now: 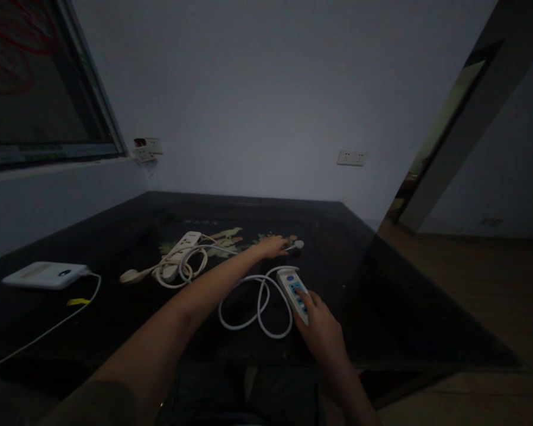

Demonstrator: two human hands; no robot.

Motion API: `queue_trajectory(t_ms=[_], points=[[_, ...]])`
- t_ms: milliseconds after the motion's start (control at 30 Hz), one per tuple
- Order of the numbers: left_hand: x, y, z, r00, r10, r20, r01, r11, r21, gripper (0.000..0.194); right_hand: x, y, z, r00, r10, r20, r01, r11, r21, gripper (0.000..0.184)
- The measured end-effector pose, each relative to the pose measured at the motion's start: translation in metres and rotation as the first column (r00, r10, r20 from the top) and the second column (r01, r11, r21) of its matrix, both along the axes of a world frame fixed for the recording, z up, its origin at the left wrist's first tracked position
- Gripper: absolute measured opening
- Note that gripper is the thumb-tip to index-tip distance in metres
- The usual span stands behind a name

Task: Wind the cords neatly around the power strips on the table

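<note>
A white power strip (293,290) with blue sockets lies slantwise on the dark table. My right hand (320,326) is closed around its near end, fingers over the top face. Its white cord (273,335) lies in loose loops to the left. Stretched across the table, my left hand (273,247) is closed on the cord just behind a white plug (298,244); the exact finger contact is dim. Left of that arm is a second power strip (184,248), with its own cord coiled over it and a plug (131,276) beside it.
A white box-like device (47,276) with a thin cable stands at the left, a yellow tag (77,302) near it. Wall sockets (352,157) are above the table's back edge, more (147,148) by the window. The black table (364,296) has a floral print.
</note>
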State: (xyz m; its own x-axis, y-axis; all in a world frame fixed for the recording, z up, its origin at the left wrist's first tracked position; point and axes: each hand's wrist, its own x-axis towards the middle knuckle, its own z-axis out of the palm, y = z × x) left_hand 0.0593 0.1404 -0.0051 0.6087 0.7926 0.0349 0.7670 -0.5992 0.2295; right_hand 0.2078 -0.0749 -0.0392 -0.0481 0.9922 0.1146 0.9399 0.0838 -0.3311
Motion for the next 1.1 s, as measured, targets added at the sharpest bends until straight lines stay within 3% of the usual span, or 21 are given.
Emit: queue_trajectory(t_ms=[133, 233, 300, 433, 567, 700, 800, 900, 967, 1100], points=[[-0.041, -0.026, 0.022, 0.994, -0.036, 0.107, 0.036, 0.999, 0.004, 0.033, 0.002, 0.001, -0.005, 1.000, -0.004, -0.011, 0.004, 1.000, 0.020, 0.048], [-0.091, -0.064, 0.030, 0.991, -0.071, 0.115, 0.078, 0.995, -0.055, 0.030, 0.003, 0.003, -0.010, 1.000, -0.001, -0.020, 0.003, 0.994, 0.110, 0.044], [-0.121, -0.096, 0.028, 0.993, -0.067, 0.095, 0.075, 0.993, -0.091, 0.029, 0.000, 0.004, -0.008, 0.998, 0.045, -0.040, -0.034, 0.971, 0.239, 0.039], [-0.156, -0.156, 0.016, 1.000, -0.020, 0.006, 0.021, 0.997, -0.081, 0.031, -0.026, 0.010, 0.010, 0.960, 0.279, -0.010, -0.243, 0.854, 0.460, 0.036], [-0.164, -0.183, 0.006, 0.993, -0.032, -0.109, 0.027, 0.998, -0.051, 0.024, -0.065, 0.032, 0.036, 0.878, 0.449, 0.167, -0.479, 0.811, 0.337, 0.041], [-0.171, -0.175, -0.001, 0.982, -0.069, -0.174, 0.081, 0.995, 0.061, 0.021, -0.082, 0.054, 0.053, 0.822, 0.507, 0.259, -0.539, 0.839, 0.070, 0.028], [-0.180, -0.155, -0.006, 0.973, -0.118, -0.201, 0.153, 0.973, 0.171, 0.022, -0.076, 0.057, 0.060, 0.857, 0.491, 0.156, -0.497, 0.868, -0.003, 0.023], [-0.184, -0.128, -0.007, 0.956, -0.173, -0.237, 0.224, 0.952, 0.207, 0.023, -0.065, 0.055, 0.061, 0.876, 0.482, -0.038, -0.480, 0.876, 0.041, 0.024], [-0.182, -0.108, -0.006, 0.960, -0.162, -0.230, 0.211, 0.955, 0.209, 0.022, -0.059, 0.055, 0.060, 0.845, 0.500, -0.190, -0.489, 0.866, 0.101, 0.024], [-0.170, -0.067, -0.009, 0.986, -0.082, -0.147, 0.114, 0.967, 0.229, 0.024, -0.052, 0.057, 0.061, 0.667, 0.550, -0.502, -0.466, 0.834, 0.295, 0.023]])
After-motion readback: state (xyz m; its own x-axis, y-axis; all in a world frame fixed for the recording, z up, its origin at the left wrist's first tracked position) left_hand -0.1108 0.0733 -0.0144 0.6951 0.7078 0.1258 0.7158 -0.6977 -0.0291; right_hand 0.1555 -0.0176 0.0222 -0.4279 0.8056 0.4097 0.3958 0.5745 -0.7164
